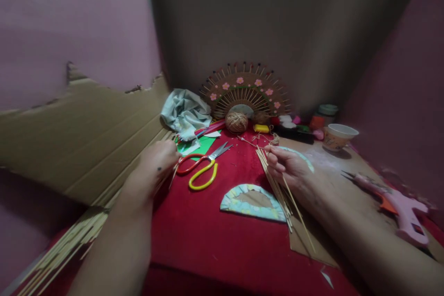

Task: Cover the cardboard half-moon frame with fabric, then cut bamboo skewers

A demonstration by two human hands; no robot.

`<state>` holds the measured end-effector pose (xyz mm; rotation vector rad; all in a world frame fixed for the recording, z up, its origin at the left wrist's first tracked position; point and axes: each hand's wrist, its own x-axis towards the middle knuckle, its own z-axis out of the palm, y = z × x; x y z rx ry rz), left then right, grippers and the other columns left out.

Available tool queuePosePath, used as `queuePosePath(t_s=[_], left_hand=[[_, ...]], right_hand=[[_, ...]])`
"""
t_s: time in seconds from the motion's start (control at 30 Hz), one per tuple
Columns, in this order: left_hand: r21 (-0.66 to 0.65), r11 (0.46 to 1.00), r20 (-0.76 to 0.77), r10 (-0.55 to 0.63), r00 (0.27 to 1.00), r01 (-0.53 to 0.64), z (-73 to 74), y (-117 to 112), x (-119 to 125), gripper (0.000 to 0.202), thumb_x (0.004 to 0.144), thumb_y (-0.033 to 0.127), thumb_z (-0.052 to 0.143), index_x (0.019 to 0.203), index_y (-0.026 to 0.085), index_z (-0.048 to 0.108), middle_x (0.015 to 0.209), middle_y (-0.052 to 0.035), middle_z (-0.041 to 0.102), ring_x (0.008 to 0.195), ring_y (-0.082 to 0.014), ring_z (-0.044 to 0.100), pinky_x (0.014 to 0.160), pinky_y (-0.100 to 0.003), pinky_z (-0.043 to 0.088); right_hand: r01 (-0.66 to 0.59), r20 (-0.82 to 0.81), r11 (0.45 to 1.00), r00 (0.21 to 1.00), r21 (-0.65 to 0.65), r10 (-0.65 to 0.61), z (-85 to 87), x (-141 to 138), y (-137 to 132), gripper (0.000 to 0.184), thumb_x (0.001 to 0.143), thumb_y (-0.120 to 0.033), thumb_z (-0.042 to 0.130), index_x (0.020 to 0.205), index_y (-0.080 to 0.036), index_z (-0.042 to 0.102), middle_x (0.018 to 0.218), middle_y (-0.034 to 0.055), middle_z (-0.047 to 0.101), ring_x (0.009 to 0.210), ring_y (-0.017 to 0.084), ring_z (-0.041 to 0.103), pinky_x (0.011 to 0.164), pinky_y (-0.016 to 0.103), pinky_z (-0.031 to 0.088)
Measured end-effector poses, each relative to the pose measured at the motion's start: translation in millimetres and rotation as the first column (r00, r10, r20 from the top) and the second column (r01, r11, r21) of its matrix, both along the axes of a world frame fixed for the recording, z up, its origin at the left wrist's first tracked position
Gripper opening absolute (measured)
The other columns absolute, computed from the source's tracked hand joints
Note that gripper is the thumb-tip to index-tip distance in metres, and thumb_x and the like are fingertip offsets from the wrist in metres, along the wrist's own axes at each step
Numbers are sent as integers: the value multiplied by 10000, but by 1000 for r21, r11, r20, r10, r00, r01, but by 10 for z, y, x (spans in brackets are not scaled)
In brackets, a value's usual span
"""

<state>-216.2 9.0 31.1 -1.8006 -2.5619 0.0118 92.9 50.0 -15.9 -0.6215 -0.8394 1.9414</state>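
My right hand (282,164) pinches a thin bamboo stick (301,217), which slants down toward me. Several more bamboo sticks (272,178) lie beneath and beside that hand. My left hand (163,159) is closed at the far end of a long bundle of bamboo sticks (74,238); its fingertips are mostly hidden, and a thin stick shows just below it. Red-and-yellow-handled scissors (204,166) lie open to the right of my left hand. Between my hands, nearer me, sits a half-ring covered in light blue patterned fabric (239,206).
A flowered fan (249,83) stands at the back behind a twine ball (236,122) and crumpled cloth (185,111). At right are a paper cup (338,138) and a pink glue gun (398,203) on cardboard (360,180). Torn cardboard (104,138) leans at left.
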Motion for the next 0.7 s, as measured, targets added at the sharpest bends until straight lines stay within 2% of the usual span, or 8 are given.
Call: queuePosePath(t_s=[0.1, 0.2, 0.4, 0.53, 0.7], left_hand=[[64, 993, -6, 99, 995, -98, 99, -130, 7, 316, 767, 306, 444, 912, 181, 695, 1005, -185, 667, 885, -350, 619, 595, -351, 430], [-10, 992, -17, 122, 992, -122, 131, -214, -21, 296, 742, 271, 467, 904, 176, 695, 1021, -189, 665, 907, -363, 619, 609, -362, 448], [-128, 983, -45, 124, 991, -129, -48, -225, -110, 398, 684, 237, 514, 1034, 112, 659, 1082, -232, 638, 947, -370, 614, 628, -348, 469], [-167, 978, -11, 123, 992, -123, -143, -180, -179, 436, 639, 230, 525, 1032, 104, 667, 1049, -231, 652, 903, -350, 633, 601, -321, 470], [-157, 982, 35, 113, 993, -107, -170, -173, -256, 404, 607, 250, 537, 957, 129, 698, 999, -200, 679, 843, -313, 651, 558, -282, 458]], right_hand=[[25, 15, 1000, 1000, -14, -25, 9, 6, 5, 20, 729, -149, 596, 739, -134, 589, 434, -67, 455, 299, 20, 266, 294, 159, 198], [13, 29, 1000, 999, -10, -13, -2, 17, 27, 29, 731, -162, 601, 744, -141, 586, 439, -63, 467, 300, 21, 266, 293, 157, 201], [-16, 27, 999, 1000, 35, 15, -32, 27, 42, 61, 711, -167, 620, 747, -140, 578, 432, -73, 443, 297, 23, 268, 293, 152, 206], [3, 27, 1000, 1000, 16, -3, -26, 25, 29, 43, 714, -152, 607, 750, -137, 589, 433, -69, 449, 293, 19, 265, 289, 150, 199], [2, 31, 999, 1000, 34, -3, -24, 15, 26, 44, 717, -159, 611, 744, -131, 592, 426, -67, 451, 290, 19, 273, 289, 148, 202]])
